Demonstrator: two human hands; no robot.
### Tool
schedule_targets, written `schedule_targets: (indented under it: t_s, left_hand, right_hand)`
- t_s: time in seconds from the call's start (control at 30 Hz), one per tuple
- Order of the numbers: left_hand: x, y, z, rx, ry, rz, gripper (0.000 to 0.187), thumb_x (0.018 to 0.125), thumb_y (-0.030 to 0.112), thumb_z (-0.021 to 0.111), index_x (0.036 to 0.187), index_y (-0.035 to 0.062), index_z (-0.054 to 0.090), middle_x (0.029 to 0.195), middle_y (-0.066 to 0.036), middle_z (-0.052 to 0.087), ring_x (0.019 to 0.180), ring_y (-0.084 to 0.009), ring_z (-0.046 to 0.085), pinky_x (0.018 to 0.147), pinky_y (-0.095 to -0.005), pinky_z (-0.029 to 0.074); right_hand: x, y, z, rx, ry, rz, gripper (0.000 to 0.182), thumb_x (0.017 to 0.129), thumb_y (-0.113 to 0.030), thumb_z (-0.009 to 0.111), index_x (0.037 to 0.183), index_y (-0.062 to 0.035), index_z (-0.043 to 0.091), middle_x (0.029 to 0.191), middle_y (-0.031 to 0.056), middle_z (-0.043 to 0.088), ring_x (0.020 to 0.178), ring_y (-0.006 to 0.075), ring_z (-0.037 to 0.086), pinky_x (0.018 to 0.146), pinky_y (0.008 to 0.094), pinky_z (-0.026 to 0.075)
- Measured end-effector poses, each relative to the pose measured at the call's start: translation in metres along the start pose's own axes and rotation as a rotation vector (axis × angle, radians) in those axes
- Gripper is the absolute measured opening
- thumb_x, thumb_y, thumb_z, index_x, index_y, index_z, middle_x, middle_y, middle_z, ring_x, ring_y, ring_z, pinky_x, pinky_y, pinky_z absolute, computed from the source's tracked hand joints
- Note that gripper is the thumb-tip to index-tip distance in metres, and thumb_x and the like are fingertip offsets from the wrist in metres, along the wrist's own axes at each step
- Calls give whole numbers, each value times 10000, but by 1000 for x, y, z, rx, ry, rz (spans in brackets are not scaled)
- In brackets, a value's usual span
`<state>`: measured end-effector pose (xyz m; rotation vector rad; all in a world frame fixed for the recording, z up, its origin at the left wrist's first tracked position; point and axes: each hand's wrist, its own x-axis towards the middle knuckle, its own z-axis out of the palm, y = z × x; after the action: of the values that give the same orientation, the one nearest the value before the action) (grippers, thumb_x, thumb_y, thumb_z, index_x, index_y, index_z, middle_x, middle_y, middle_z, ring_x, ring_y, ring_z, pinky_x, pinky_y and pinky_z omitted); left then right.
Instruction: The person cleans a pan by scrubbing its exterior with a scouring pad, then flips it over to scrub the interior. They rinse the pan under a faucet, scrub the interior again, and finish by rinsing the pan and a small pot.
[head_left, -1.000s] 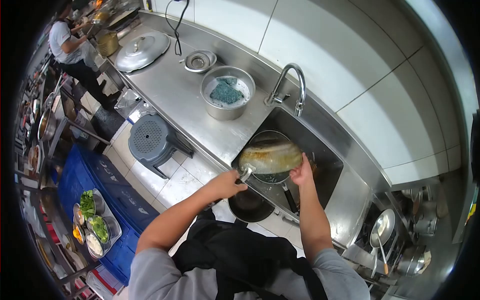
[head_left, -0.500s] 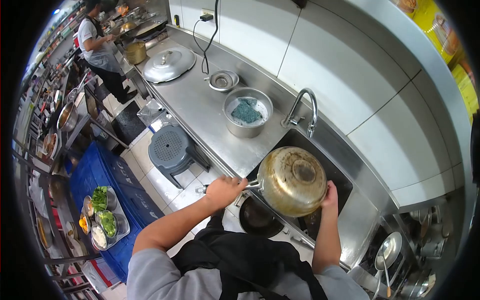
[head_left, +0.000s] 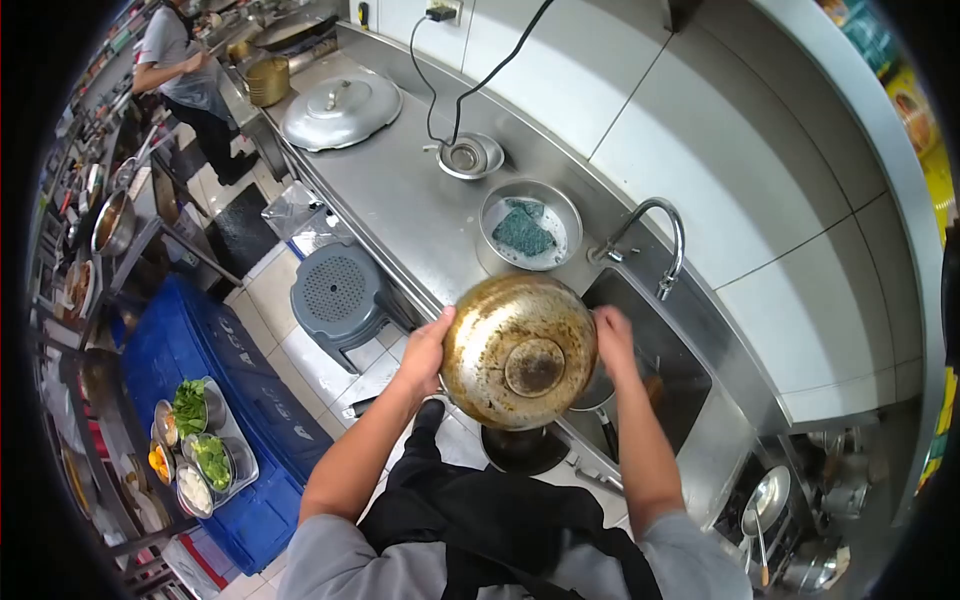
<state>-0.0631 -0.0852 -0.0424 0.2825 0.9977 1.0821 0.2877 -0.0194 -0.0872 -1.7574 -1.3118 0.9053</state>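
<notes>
A scorched, brown-stained metal pan (head_left: 480, 340) is held bottom up over the front edge of the sink (head_left: 690, 385), its round base facing me. My left hand (head_left: 427, 350) grips its left side, the thumb on the outer wall and the other fingers mostly hidden. My right hand (head_left: 612, 342) is closed on the opposite side, its fingertips out of sight behind the rim. Just beyond the pan is a metal pot (head_left: 497, 258) of soapy water with a green scouring pad (head_left: 524, 230) in it. Another pan's dark handle (head_left: 609, 437) shows in the sink.
A curved faucet (head_left: 672, 240) rises behind the sink. The counter holds a small strainer-like bowl (head_left: 470, 157) and a large lid (head_left: 342, 112). A grey stool (head_left: 338, 290) and blue cooler (head_left: 235, 365) with vegetable bowls stand left. Another person (head_left: 185, 90) stands farther off.
The pan has moved left, away from above the sink, and turned its base more toward me. My left hand has shifted from its handle to its side; my right hand stays on the other side.
</notes>
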Motion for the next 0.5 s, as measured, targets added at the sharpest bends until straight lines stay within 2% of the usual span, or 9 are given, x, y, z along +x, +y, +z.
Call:
schedule_targets:
  t_s: [0.03,0.13,0.17,0.2,0.27,0.33,0.4,0.43,0.5]
  left_hand:
    - [-1,10,-4,15,43,19,502,1023,441,587,1143,-39,670,1027,-100,724,871,-172,678,831,-328,547]
    - [-2,26,-12,38,-17,70,458,1035,406,578,1156,-26,666,1055,-85,718,901,-151,670,827,-303,539]
    - [-6,32,-7,71,-30,97,451,1043,392,565,1174,-28,663,1072,-79,714,941,-149,663,862,-306,526]
    - [-10,34,-1,96,-57,134,454,1049,383,552,1195,-33,655,1099,-84,705,972,-154,656,891,-310,513]
    - [-21,38,16,175,-47,128,452,1056,377,534,1220,-27,651,1130,-93,694,985,-177,657,887,-327,514]
    - [-21,47,35,375,-42,155,433,1060,376,518,1214,-5,657,1125,-83,696,993,-189,665,873,-354,527]
    - [-11,56,53,383,-267,46,559,1066,445,467,1385,-10,534,1303,-147,627,1129,-284,647,968,-432,530]
    - [-32,59,82,360,-424,-20,546,1054,445,492,1383,10,533,1308,-132,621,1137,-288,642,966,-433,537]
    - [-83,72,122,1174,-77,394,759,1033,578,442,1287,-121,594,1214,-314,653,1072,-415,639,952,-469,495]
  right_hand:
    - [24,-25,0,-218,-37,-247,327,1010,-294,565,1119,-10,684,1067,146,723,974,244,694,845,361,526]
    - [40,-133,38,-148,109,-338,210,975,-210,614,1055,-33,693,963,148,729,890,238,704,798,363,534]
    - [48,-134,54,-12,145,-363,184,967,-201,622,1028,-41,690,928,145,715,858,244,694,793,370,535]
    - [16,-171,52,-77,120,-292,182,997,-195,605,1009,-29,679,874,118,704,804,186,663,754,342,532]
    - [-17,-154,58,81,284,-408,146,963,-163,626,947,-22,657,887,128,698,821,217,666,762,363,536]
    - [-77,-149,30,239,373,-322,113,930,-148,616,922,-42,653,855,114,685,797,194,653,740,369,536]
    - [-142,-125,-5,92,523,-324,93,886,-153,650,892,-61,640,845,143,670,759,289,649,690,393,524]
    - [-180,-115,-25,51,497,-277,107,875,-154,647,902,-52,629,849,161,662,761,347,633,692,420,518]
    - [-245,-81,-27,-79,734,-239,104,863,-146,626,882,-44,632,818,174,663,825,371,663,723,447,514]
